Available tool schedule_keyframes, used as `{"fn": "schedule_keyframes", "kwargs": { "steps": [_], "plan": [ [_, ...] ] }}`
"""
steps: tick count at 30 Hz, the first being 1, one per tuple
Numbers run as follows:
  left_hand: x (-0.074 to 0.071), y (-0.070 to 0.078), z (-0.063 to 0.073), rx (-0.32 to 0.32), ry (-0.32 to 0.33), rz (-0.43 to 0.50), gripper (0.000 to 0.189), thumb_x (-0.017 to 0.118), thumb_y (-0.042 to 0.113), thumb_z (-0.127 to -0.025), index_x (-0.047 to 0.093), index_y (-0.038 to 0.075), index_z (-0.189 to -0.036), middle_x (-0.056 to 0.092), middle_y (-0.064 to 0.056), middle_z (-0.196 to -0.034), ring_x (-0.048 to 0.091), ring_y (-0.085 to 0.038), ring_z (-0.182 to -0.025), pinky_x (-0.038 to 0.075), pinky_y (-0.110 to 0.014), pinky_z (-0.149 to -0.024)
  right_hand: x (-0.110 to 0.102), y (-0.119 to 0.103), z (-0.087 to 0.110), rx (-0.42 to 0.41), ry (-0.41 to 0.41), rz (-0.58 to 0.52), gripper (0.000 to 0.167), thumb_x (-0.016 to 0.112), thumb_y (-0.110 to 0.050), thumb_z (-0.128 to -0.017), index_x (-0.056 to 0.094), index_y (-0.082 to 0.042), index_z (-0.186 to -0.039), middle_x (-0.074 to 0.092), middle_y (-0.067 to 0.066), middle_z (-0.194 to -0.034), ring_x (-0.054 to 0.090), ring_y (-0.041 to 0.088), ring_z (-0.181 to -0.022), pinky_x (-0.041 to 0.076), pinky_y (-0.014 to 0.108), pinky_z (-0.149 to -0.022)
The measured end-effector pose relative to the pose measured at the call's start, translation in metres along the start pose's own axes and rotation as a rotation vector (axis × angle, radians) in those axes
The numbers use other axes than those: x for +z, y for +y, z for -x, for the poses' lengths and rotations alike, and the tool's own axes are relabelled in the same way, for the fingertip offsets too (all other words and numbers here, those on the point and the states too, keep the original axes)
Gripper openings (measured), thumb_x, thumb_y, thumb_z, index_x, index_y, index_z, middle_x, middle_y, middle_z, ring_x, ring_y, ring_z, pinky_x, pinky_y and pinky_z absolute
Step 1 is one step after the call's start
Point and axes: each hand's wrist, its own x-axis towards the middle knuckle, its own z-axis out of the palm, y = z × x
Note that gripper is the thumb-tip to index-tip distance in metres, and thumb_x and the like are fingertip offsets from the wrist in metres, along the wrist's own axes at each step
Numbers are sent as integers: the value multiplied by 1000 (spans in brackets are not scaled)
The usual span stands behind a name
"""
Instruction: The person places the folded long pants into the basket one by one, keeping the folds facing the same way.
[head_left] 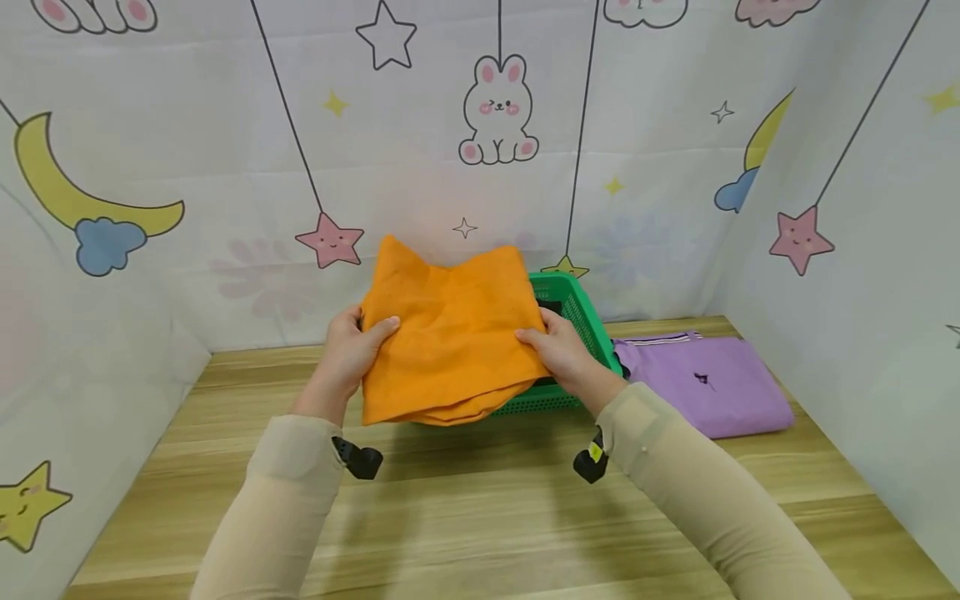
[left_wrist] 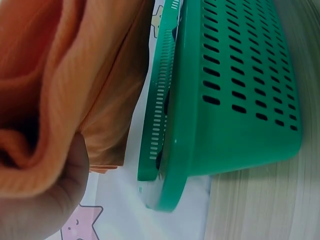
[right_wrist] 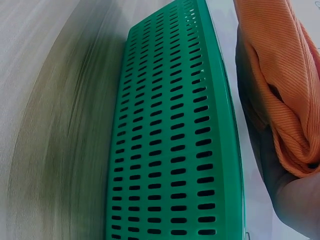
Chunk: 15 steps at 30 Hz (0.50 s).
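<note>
A person holds up an orange cloth with two hands. The cloth is folded, with a few layers showing along its bottom edge, and its top edge dips in the middle. It is up in the air over the table, and from the head camera it hides a big part of a green basket. In the left wrist view, a gap shows between the cloth and the basket.

The left hand pinches the left side of the cloth. Its thumb lies on the front and the fingers go behind. The right hand pinches the right side the same way, thumb in front. Both grips are closed on the cloth, with only the cloth between thumb and fingers.

The basket sits on the table and has rows of little holes in its sides. Something dark shows inside it. Just beside the basket, on the right, a purple cloth lies flat, with a stripy edge and a small dark mark.

At the back hangs a white sheet with a bunny, stars and moons on it.
</note>
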Motion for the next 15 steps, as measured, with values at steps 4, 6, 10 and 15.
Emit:
{"fn": "schedule_keyframes", "kwargs": {
  "steps": [4, 6, 10, 15],
  "plan": [
    [3, -1, -3, 5, -4, -2, 52, 58, 28, -93, 40, 0, -134, 50, -14, -120, 57, -17, -91, 51, -27, -81, -3, 0, 0, -5, 5, 5, 49, 51, -18, -98, 36, -12, -144, 54, 16, -126, 65, 14, -83, 57, 31, -77],
    [5, -1, -4, 6, -5, 1, 52, 58, 27, -94, 40, 0, -134, 50, -15, -121, 57, -18, -92, 51, -29, -82, -5, 0, 0, -3, 6, 8, 49, 51, -19, -98, 36, -12, -144, 53, 16, -126, 65, 14, -84, 57, 31, -78],
    [9, -1, -6, 10, -8, -2, 53, 58, 27, -93, 40, 0, -135, 49, -16, -123, 57, -20, -95, 51, -32, -85, -9, 0, 1, 7, 8, 7, 49, 51, -20, -98, 36, -12, -144, 54, 15, -126, 64, 15, -85, 56, 31, -78],
    [13, -1, -9, 3, -16, -2, 53, 58, 26, -94, 39, 0, -135, 48, -17, -126, 56, -24, -100, 50, -37, -90, -13, 0, 2, 9, 11, 2, 48, 50, -19, -98, 36, -12, -144, 54, 15, -125, 65, 14, -83, 57, 31, -77]
  ]
}}
